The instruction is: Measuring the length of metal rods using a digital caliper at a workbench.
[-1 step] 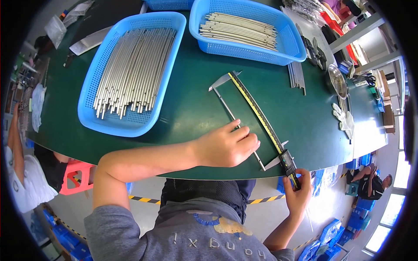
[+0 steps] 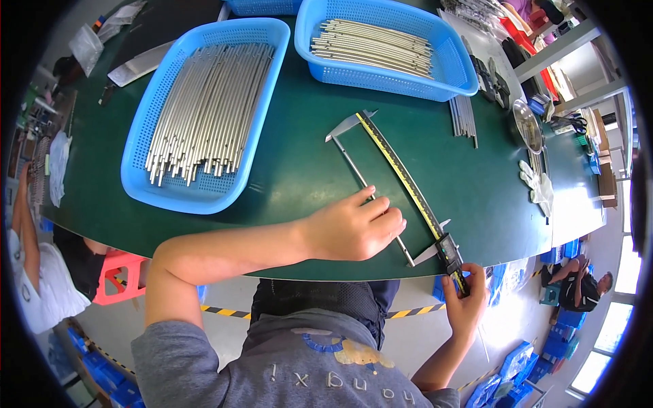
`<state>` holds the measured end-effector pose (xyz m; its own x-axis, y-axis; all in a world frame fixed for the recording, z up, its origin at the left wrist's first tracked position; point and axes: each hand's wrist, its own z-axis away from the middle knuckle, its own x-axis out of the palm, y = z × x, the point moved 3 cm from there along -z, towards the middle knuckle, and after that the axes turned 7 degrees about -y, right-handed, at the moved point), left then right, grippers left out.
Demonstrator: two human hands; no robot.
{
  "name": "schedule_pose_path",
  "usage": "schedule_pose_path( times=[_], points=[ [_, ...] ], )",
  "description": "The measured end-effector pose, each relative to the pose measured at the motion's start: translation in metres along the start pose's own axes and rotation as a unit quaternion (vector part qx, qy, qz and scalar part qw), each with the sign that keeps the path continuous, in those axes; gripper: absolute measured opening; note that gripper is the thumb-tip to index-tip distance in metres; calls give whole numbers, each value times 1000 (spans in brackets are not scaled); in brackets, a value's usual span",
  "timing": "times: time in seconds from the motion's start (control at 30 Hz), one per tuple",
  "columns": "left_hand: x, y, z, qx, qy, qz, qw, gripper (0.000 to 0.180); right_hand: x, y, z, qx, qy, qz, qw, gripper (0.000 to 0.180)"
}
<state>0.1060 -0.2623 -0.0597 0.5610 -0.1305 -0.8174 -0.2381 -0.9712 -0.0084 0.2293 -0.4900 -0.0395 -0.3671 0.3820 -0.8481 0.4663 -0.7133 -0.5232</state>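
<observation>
A long digital caliper (image 2: pixel 407 182) with a yellow-edged scale slants across the green table. Between its jaws lies a thin metal rod (image 2: pixel 349 159), one end at the far jaw and the other at the near jaw. My left hand (image 2: pixel 355 224) is closed around the rod's middle, fingers curled over it. At the table's front edge my right hand (image 2: pixel 468 298) grips the caliper's near end, just below the dark display slider (image 2: pixel 449 251). Left of the caliper, a blue perforated basket (image 2: pixel 133 178) holds many similar metal rods (image 2: pixel 207 112).
A second blue basket (image 2: pixel 388 87) with rods stands at the far side. Loose rods (image 2: pixel 464 119) lie beside it. To the right are a metal bowl (image 2: pixel 528 126), a white glove (image 2: pixel 537 187) and black-handled tools (image 2: pixel 495 85). People sit at both sides.
</observation>
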Motion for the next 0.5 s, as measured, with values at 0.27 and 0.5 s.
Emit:
schedule_pose_path(
  times=[0.27,0.5],
  points=[
    [2,-5,-2,-10,-50,23,998,23,-1,-2,6,-25,0,0,1000,34],
    [-8,-12,-6,-5,-81,48,996,18,3,-3,11,-53,5,-24,998,28]
  ],
)
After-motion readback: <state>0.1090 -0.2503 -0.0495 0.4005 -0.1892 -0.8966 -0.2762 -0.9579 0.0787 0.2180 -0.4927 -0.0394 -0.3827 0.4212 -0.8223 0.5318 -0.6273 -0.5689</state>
